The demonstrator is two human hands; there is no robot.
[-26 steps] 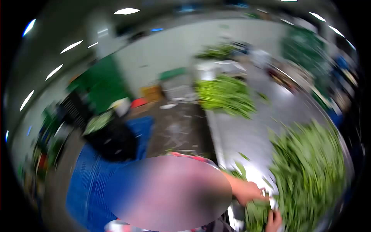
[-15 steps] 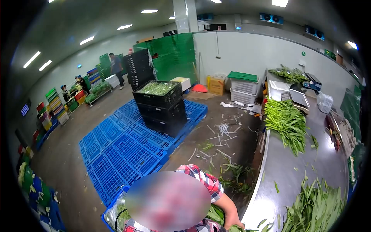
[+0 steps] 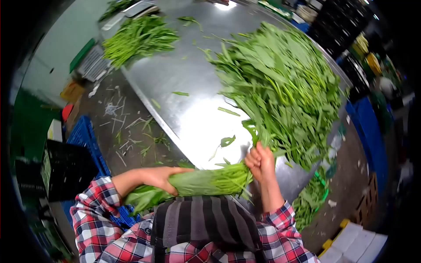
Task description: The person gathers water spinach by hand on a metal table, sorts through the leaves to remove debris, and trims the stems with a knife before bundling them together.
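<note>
My left hand [image 3: 160, 179] is closed around a bundle of water spinach [image 3: 197, 182], held crosswise in front of my striped apron. Its leaves point left past my wrist, and the cut stem ends face right. Beside those ends, my right hand [image 3: 261, 163] is closed in a fist at the edge of the metal table. A leafy water spinach stem [image 3: 254, 130] emerges above the fist and seems gripped by it. Just beyond lies a large heap of water spinach [image 3: 280, 83], with loose leaves such as one small leaf [image 3: 227, 141] nearby.
A smaller pile of greens [image 3: 140, 38] lies at the table's far left, near a scale [image 3: 140, 8]. The metal table's edge [image 3: 153, 116] runs diagonally; scraps litter the floor [image 3: 120, 122] beside it. Black crates [image 3: 70, 164] stand left, and a green-rimmed basket of greens [image 3: 309, 201] is low right.
My view has swung from the wider room down to the table. Both hands and the held bundle are now plainly visible; before, only one forearm and part of a hand showed at the bottom.
</note>
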